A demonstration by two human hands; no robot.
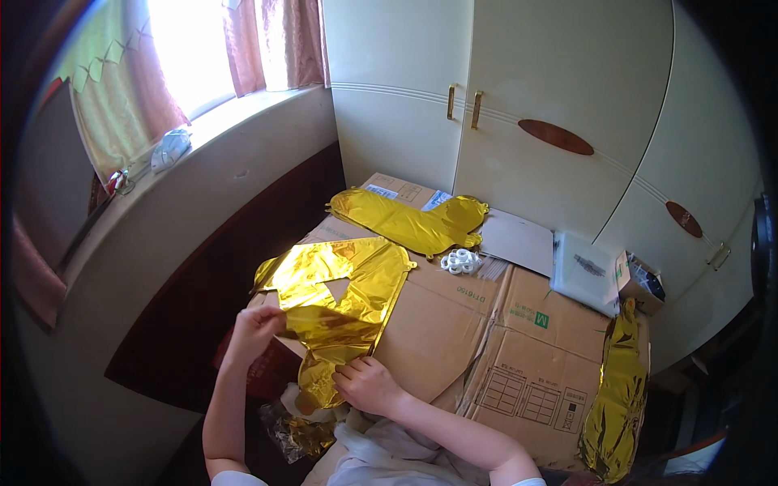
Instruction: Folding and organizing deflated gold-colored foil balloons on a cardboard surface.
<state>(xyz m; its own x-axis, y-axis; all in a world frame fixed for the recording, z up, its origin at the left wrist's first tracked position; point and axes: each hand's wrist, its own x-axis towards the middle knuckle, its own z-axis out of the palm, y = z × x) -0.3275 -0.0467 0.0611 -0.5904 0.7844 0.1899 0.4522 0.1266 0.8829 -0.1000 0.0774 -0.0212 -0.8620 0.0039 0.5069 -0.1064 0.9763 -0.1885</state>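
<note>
A flat gold foil balloon with a small opening in its middle lies on cardboard, its lower end hanging toward my lap. My left hand pinches its left edge between thumb and fingers. At the lower right edge, the fingers of my right hand are curled and closed on the foil. Another gold foil balloon, longer in shape, rests farther back. A third piece of gold foil drapes over the right side of the cardboard.
The cardboard surface carries small white rings, thin white sticks, a pale flat sheet, a translucent plastic container and a small box. Crumpled clear-and-gold wrapping sits by my lap. Cabinets stand behind.
</note>
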